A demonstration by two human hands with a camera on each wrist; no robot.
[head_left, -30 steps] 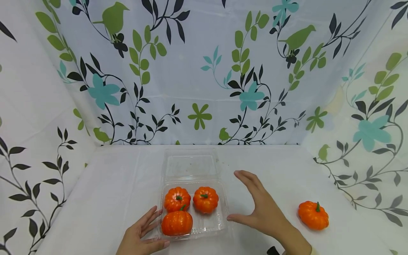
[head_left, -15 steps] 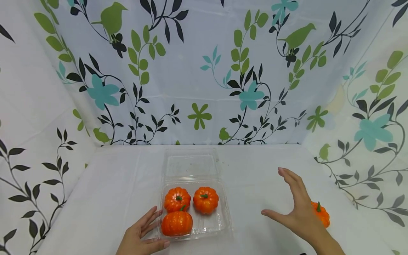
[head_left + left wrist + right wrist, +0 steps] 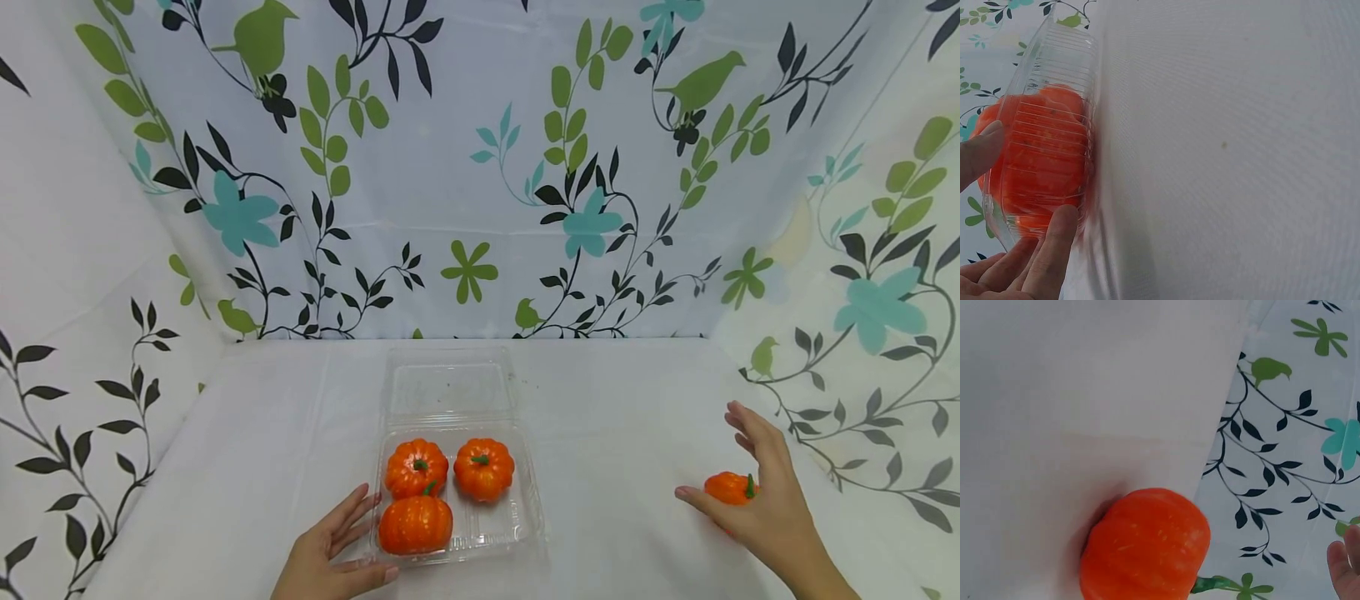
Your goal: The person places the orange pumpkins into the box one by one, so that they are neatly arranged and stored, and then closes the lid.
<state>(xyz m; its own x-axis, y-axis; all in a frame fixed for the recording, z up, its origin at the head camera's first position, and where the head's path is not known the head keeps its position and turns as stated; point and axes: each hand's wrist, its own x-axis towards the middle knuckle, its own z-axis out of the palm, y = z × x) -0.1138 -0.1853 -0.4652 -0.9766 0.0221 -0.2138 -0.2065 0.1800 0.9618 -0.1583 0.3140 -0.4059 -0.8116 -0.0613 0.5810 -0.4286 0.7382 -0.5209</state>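
Observation:
A clear plastic clamshell box (image 3: 498, 533) lies unfolded on the table with three small orange toy pumpkins in its base; one is the front-left pumpkin (image 3: 415, 527). My left hand (image 3: 330, 546) rests at the box's near-left corner, thumb along the front rim and fingers, mostly straight, against the left side. In the left wrist view, the fingertips (image 3: 1063, 219) meet the ribbed wall. At the right, my right hand (image 3: 772, 500) is spread over a lone pumpkin (image 3: 727, 487), partly covering it. In the right wrist view this pumpkin (image 3: 1147, 550) sits on the table, fingers apart from it.
The box's lid (image 3: 450, 387) lies flat behind its base, and the base's front-right part holds no pumpkin. A white cloth (image 3: 600, 433) covers the table. Patterned curtains (image 3: 465, 167) with leaves and birds stand behind and at both sides.
My right hand has moved right, from beside the box to the lone pumpkin, with its fingers still spread. The left hand and the box have stayed in place.

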